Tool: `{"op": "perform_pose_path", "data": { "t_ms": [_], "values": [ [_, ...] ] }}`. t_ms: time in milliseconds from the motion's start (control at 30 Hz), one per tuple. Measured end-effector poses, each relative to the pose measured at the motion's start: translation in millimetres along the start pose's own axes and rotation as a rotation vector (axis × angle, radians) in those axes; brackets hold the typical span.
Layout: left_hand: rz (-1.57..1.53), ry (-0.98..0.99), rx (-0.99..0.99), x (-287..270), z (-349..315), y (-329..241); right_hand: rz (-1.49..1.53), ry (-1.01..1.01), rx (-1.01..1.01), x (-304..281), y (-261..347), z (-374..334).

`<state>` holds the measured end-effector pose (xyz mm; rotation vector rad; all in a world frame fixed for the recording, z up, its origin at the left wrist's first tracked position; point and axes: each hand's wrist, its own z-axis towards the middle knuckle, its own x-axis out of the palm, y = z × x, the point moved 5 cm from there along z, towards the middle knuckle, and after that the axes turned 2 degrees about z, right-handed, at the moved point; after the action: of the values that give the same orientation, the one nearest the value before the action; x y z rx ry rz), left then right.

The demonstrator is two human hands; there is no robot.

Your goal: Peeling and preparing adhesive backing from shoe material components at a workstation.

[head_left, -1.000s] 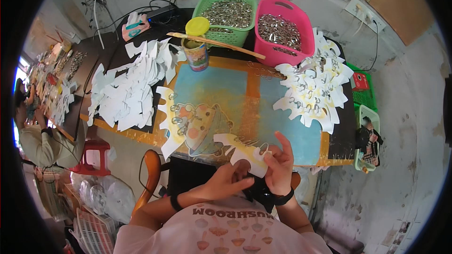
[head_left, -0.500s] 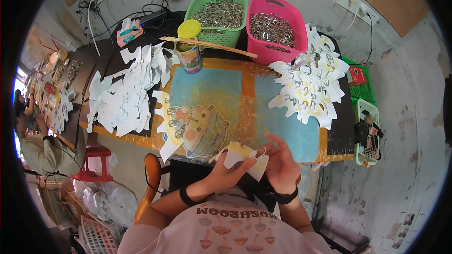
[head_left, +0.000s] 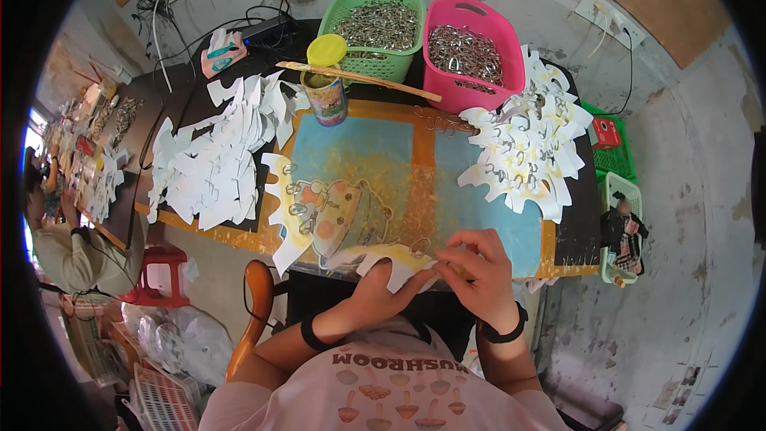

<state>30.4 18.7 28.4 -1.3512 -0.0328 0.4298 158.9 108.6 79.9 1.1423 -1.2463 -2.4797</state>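
Observation:
A white cut-out piece with toothed edges and a yellow-stained band (head_left: 405,258) is held at the table's near edge. My left hand (head_left: 375,294) grips it, thumb on top. My right hand (head_left: 483,275) is closed in a pinch at the piece's right end; what lies between its fingertips is too small to make out. A metal ring shows beside those fingertips. Left of my hands, a similar cut-out (head_left: 281,215) with metal rings along it lies on the table. Ring-bearing, yellow-stained cut-outs form a pile (head_left: 527,148) at the right.
Plain white cut-outs (head_left: 211,164) are heaped at the left. A green basket (head_left: 381,69) and a pink basket (head_left: 472,100) hold metal rings at the back. A wooden stick (head_left: 375,81) lies across an open can (head_left: 325,105). Another person (head_left: 68,259) sits far left.
My right hand has come in from the right, its spread fingers now closed on the cut-out's right end. The cut-out has turned and lies more level between my hands.

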Motion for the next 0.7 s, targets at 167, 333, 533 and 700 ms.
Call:
{"op": "perform_pose_path", "data": {
  "t_ms": [167, 333, 533, 700],
  "values": [
    [0.003, 0.064, 0.003, -7.9, 4.1, -2.2, -0.115, -0.018, -0.099, 1.7, 6.5, 1.0],
    [-0.179, 0.123, -0.114, -5.7, 2.6, -1.6, 0.038, 0.0, 0.02, 4.9, -1.2, 2.5],
    [-0.092, 0.068, -0.148, -5.1, 2.3, 16.8, 0.214, 0.02, 0.22, 11.4, -8.3, 2.5],
    [-0.04, 0.083, -0.093, -7.5, 4.8, 12.7, 0.177, 0.036, 0.077, 10.9, -9.6, 1.7]
  ]
}}
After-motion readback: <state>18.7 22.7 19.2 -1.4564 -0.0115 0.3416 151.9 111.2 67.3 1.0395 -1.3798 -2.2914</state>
